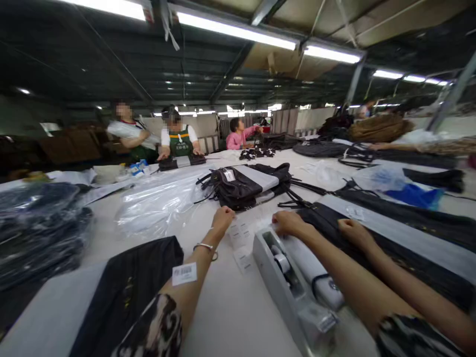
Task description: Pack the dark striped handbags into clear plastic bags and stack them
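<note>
My left hand [223, 218] is closed in a pinch at the upper edge of a sheet of white labels [240, 235]; whatever its fingertips hold is too small to make out. Beyond the far end of a grey tape dispenser [282, 282], my right hand [287, 223] is closed too, its fingertips hidden. A roll of clear tape [281, 261] sits in the dispenser. One printed label [184, 273] lies on my left forearm. Just past both hands is a stack of folded black bags [238, 186] with a pale band and a white tag.
A co-worker's closed hand [355, 234] rests by long black bags [401, 233] on my right. Clear plastic bags [156, 203] cover the table at left, near a wrapped pile [40, 223]. Another black bag [126, 292] lies front left. Several people work across the table.
</note>
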`<action>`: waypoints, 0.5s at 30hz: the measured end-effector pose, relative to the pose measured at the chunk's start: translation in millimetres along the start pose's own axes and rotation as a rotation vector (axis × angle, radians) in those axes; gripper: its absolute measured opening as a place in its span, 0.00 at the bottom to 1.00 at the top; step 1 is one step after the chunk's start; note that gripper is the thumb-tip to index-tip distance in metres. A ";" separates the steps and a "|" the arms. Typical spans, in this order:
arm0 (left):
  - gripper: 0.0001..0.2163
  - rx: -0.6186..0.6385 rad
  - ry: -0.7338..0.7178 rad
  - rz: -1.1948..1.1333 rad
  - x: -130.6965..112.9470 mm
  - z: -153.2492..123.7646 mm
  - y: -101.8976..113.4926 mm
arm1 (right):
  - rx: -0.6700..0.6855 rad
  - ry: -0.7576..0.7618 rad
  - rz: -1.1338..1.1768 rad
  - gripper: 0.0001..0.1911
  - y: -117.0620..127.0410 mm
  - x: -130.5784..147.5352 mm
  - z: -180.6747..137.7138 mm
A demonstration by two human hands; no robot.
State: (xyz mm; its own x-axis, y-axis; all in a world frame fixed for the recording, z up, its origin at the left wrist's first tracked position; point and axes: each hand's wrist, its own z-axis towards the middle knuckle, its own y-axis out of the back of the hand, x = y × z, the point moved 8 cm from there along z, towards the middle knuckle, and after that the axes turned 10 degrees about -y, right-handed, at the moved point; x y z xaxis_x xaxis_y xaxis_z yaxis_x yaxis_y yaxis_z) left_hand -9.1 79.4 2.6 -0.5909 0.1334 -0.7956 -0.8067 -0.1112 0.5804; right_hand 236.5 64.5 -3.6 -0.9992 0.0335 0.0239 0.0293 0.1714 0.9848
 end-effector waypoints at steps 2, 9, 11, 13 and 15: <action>0.06 -0.022 -0.015 0.017 -5.3 -3.9 10.8 | -0.003 -0.008 -0.001 0.25 2.1 0.8 -1.8; 0.06 0.043 -0.081 0.094 -25.4 -25.8 49.6 | -0.033 -0.012 0.010 0.22 5.0 6.6 -14.5; 0.06 0.067 -0.078 0.092 -25.8 -33.9 58.2 | -0.028 -0.007 0.041 0.22 10.4 6.7 -15.5; 0.05 0.089 -0.063 0.070 -23.0 -40.1 60.8 | -0.037 -0.003 0.092 0.23 22.1 8.5 -13.3; 0.04 0.117 -0.040 0.028 -19.4 -43.6 55.6 | -0.089 0.015 0.159 0.24 38.7 16.2 -9.1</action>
State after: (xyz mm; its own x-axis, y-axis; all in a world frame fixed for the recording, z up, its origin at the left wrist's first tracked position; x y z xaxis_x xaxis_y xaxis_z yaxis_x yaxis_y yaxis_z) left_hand -41.9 27.8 42.8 -0.6109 0.1715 -0.7729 -0.7846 -0.0004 0.6200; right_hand 221.2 62.8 36.5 -0.9824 0.0380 0.1828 0.1853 0.0778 0.9796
